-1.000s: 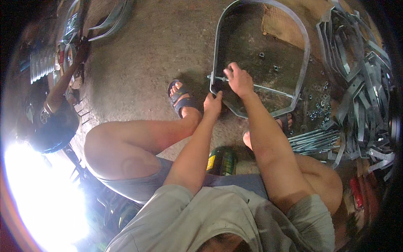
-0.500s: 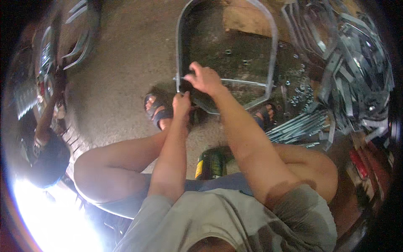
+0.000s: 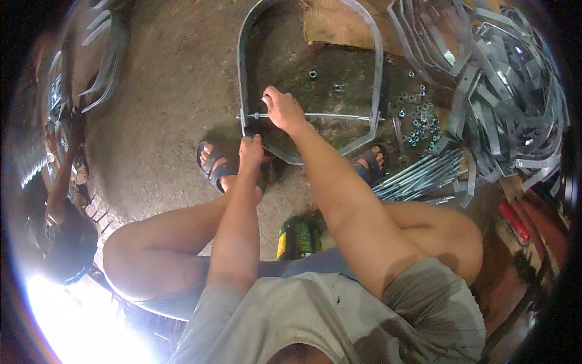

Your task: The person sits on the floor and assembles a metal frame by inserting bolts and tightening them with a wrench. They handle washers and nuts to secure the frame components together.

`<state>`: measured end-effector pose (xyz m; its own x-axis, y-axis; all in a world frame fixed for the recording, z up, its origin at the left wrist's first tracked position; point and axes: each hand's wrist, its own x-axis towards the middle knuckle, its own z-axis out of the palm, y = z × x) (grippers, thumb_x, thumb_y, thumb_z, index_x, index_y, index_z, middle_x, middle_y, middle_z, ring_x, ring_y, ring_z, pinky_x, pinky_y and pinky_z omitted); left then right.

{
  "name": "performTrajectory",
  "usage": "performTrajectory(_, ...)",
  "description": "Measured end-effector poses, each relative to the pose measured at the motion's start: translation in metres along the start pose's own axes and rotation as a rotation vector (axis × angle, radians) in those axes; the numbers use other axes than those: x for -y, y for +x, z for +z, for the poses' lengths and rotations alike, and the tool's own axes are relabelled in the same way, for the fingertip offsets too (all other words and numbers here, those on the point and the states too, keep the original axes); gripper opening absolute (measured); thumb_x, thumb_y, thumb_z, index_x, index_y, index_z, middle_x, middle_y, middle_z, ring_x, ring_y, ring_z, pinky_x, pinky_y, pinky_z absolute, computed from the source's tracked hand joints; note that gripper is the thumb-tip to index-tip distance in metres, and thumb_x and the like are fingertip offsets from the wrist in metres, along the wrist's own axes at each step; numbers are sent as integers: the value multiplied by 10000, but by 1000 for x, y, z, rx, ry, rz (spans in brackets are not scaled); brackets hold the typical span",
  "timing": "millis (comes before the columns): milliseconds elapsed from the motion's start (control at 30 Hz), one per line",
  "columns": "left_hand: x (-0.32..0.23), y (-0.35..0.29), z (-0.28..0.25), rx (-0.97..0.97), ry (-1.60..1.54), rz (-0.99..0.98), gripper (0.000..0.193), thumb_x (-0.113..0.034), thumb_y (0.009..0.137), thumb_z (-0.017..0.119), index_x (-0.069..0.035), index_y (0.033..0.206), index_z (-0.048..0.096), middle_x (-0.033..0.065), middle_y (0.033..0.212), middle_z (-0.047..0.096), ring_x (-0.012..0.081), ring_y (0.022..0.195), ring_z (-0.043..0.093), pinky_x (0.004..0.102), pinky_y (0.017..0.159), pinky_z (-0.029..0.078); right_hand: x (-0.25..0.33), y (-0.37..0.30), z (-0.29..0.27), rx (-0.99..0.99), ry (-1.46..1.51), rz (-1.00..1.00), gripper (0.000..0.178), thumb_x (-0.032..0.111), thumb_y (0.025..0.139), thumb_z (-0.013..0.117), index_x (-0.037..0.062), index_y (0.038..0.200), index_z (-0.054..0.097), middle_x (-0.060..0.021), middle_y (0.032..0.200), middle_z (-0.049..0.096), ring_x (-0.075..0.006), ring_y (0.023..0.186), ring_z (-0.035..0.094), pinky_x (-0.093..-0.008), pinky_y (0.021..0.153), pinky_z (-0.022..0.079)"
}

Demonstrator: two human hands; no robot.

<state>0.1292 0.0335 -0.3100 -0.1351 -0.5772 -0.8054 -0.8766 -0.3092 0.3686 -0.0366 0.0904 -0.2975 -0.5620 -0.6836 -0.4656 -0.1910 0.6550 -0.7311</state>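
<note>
A metal strap frame (image 3: pixel 379 67), rounded at the far end and angled at the near end, lies on the floor before me. A threaded rod (image 3: pixel 339 116) crosses it from side to side, with a nut (image 3: pixel 256 115) on it near the left strap. My left hand (image 3: pixel 250 151) is closed around the frame's near left corner, just below the rod's end. Over the rod, inside the frame, my right hand (image 3: pixel 284 110) has its fingers curled together; a pale glint shows at the fingertips, too small to name. Two loose nuts (image 3: pixel 337 88) lie within the frame.
Loose nuts (image 3: pixel 424 124), a spanner (image 3: pixel 398 136) and a bundle of rods (image 3: pixel 421 176) lie to the right, beside heaped metal straps (image 3: pixel 506 91). Cardboard (image 3: pixel 339 24) lies at the far end. Another person (image 3: pixel 63 236) is at the left. A bottle (image 3: pixel 297 239) stands between my legs.
The view has shifted, so everything sits slightly further left. My right hand's fingers, apart before, are now curled together above the rod. My left hand stays at the frame's corner.
</note>
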Motion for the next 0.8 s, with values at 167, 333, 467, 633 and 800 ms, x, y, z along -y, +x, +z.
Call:
performTrajectory(167,-14,-17,6,-34,67,37,526,-354,928,542,97,1198,553,344,1169,607,471,1134,586,514,975,452,1,-7,-10,86,-111,-138,605,493,798,737,139,1251,549,-194,1020,707,-421,975,668,-533,835,523)
performTrajectory(333,-8,-12,6,-64,129,84,519,-360,947,510,113,1160,508,368,1179,584,501,1145,562,523,974,448,6,2,-4,-37,5,59,367,394,923,606,125,1170,568,-257,1017,682,-467,988,641,-564,840,503)
performTrajectory(467,-14,-22,2,-76,114,91,495,-351,950,504,106,1140,505,369,1172,583,504,1147,558,529,975,444,14,-1,-4,70,-133,9,470,438,869,662,129,1205,551,-265,1055,677,-472,1016,632,-557,867,495)
performTrajectory(633,-14,-22,3,-52,97,132,476,-341,953,501,97,1139,504,384,1158,577,522,1130,557,542,962,448,7,7,-2,43,-31,78,610,458,797,739,136,1268,524,-252,1082,679,-455,1030,640,-540,889,498)
performTrajectory(800,-10,-21,3,-63,98,144,464,-326,951,509,102,1131,503,390,1145,578,527,1126,555,546,957,450,23,2,0,66,-149,33,561,435,837,699,121,1269,528,-253,1077,679,-459,1027,638,-536,889,499)
